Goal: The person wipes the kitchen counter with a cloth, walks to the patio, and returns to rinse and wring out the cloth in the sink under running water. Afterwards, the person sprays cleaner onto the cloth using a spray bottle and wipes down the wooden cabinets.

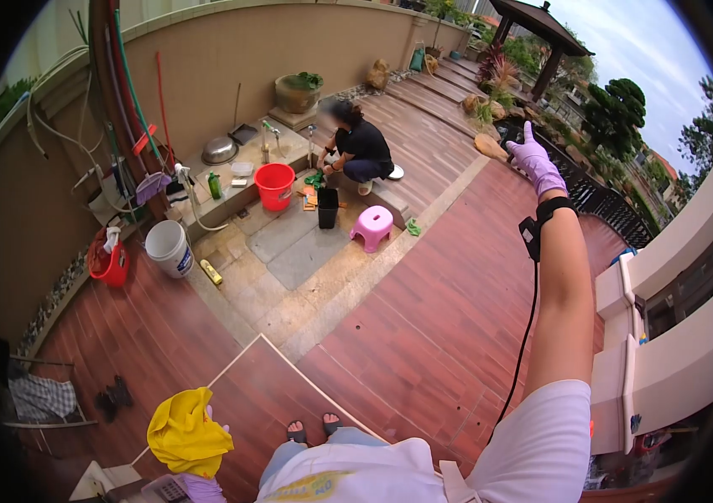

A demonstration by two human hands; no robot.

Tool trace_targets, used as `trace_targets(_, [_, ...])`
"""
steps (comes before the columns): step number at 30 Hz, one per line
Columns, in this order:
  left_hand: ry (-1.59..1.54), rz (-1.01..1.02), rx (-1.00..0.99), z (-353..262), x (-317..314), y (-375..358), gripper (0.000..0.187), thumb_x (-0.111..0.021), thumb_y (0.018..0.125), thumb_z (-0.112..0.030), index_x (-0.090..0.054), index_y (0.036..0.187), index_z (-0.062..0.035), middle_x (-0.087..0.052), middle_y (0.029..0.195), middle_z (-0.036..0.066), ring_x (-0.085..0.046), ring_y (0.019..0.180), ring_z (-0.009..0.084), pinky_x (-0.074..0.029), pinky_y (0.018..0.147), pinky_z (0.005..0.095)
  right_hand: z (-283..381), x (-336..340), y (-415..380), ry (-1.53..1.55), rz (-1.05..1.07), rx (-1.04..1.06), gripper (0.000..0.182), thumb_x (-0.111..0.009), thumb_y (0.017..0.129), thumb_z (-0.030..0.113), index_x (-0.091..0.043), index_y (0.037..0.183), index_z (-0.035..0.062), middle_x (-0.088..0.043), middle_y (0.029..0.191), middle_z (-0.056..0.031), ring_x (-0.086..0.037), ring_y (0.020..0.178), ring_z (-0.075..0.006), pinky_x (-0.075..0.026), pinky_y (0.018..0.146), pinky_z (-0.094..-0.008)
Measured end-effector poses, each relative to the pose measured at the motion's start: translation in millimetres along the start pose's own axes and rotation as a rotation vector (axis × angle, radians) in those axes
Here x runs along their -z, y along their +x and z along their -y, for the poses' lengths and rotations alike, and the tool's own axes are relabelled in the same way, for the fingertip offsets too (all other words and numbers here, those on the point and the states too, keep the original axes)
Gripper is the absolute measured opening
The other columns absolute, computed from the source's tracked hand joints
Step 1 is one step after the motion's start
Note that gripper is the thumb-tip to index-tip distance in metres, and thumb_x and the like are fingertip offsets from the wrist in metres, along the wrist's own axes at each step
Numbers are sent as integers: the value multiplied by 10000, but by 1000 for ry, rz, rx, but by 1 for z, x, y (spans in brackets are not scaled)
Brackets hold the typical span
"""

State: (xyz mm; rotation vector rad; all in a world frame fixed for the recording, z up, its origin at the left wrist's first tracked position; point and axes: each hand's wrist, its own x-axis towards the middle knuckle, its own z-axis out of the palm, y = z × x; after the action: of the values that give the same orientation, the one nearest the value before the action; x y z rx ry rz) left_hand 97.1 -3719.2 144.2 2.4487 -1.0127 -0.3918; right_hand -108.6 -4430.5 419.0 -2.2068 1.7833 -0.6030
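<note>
Yellow cloth [189,434] hangs bunched in the purple-gloved left hand [201,488], its grip closed but largely hidden, while the right hand [536,165] reaches out partly open, one finger raised, contact with the tan object [491,148] beside it unclear.

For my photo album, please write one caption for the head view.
Gloved left hand holding a yellow cloth, gloved right hand extended, while another person crouches near a red bucket.

we've got lilac gloves [544,177] on both hands [528,156], white short-sleeved tee [365,468] with yellowish print [310,488], light blue pants [288,458], dark sandals [297,435], plus a black right-wrist strap [555,206], boxy gadget [529,239] and black cable [529,314].
</note>
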Motion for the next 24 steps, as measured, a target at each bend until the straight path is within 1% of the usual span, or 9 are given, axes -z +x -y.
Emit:
trace_targets(3, [182, 45, 62, 16, -11, -10, 579, -412, 923, -349, -222, 1432, -147, -275, 1467, 48, -271, 1340, 197, -244, 1069, 440, 15, 29, 27, -142, -158, 45, 840, -584, 843, 351, -43, 1467, 199, -648, 1004, -147, -640, 791, -227, -468, 773, -342])
trace_targets(4, [111, 29, 90, 20, -11, -16, 579, -417, 922, -348, -226, 1430, -147, -276, 1467, 47, -272, 1340, 197, -246, 1069, 437, 25, 41, 17, -60, -100, 12, 854, -597, 833, 351, -45, 1466, 198, -633, 1055, -152, -635, 818, -227, -472, 764, -348])
trace_targets(11, [-1707, -99, 122, 31, -16, -37, 579, -452, 913, -346, -254, 1419, -146, -284, 1461, 41, -275, 1339, 198, -259, 1066, 415, 32, 55, 19, -12, -107, -28, 857, -601, 836, 342, -35, 1468, 223, -640, 819, -99, -594, 675, -184, -460, 635, -338])
trace_targets(16, [-1922, -103, 79, 22, -15, -40, 579, -472, 908, -345, -270, 1413, -146, -288, 1458, 38, -277, 1338, 198, -267, 1064, 402, 23, 51, 27, -3, -102, 45, 843, -584, 848, 347, -28, 1468, 215, -623, 730, -105, -577, 632, -192, -444, 600, -337])
trace_targets(18, [-1992, -14, -117, 14, -10, -34, 582, -433, 913, -400, -269, 1415, -155, -277, 1467, 42, -275, 1342, 213, -256, 1066, 438, 18, 45, 27, -30, -97, 58, 834, -587, 848, 333, -42, 1468, 216, -619, 732, -104, -572, 640, -194, -442, 602, -329])
trace_targets(19, [-1993, -25, -111, 8, -6, -32, 582, -433, 913, -400, -269, 1415, -155, -277, 1467, 42, -275, 1342, 213, -256, 1066, 438, 16, 40, 25, 14, -78, 54, 815, -583, 849, 323, -64, 1468, 214, -614, 728, -106, -574, 652, -194, -446, 615, -332])
trace_targets(21, [-72, -3, 119, -3, 2, -29, 577, -371, 930, -433, -238, 1427, -172, -271, 1474, 40, -252, 1358, 205, -221, 1073, 497, 12, 21, 16, -64, -56, 130, 787, -569, 856, 333, -89, 1466, 206, -628, 820, -148, -585, 681, -215, -457, 661, -351])
trace_targets(22, [-74, -4, 137, -9, 5, -27, 577, -371, 930, -433, -238, 1427, -172, -271, 1474, 40, -252, 1358, 205, -221, 1073, 497, 8, 5, 15, -93, -12, 164, 782, -566, 858, 340, -93, 1465, 201, -640, 880, -177, -611, 734, -245, -465, 703, -362])
trace_targets(24, [-425, -35, 178, -18, 6, -28, 585, -387, 922, -444, -249, 1422, -174, -287, 1465, 54, -258, 1355, 222, -234, 1070, 498, -3, -41, 7, -148, 78, 304, 789, -571, 854, 373, -99, 1459, 191, -603, 1063, -262, -565, 1048, -373, -434, 875, -388])
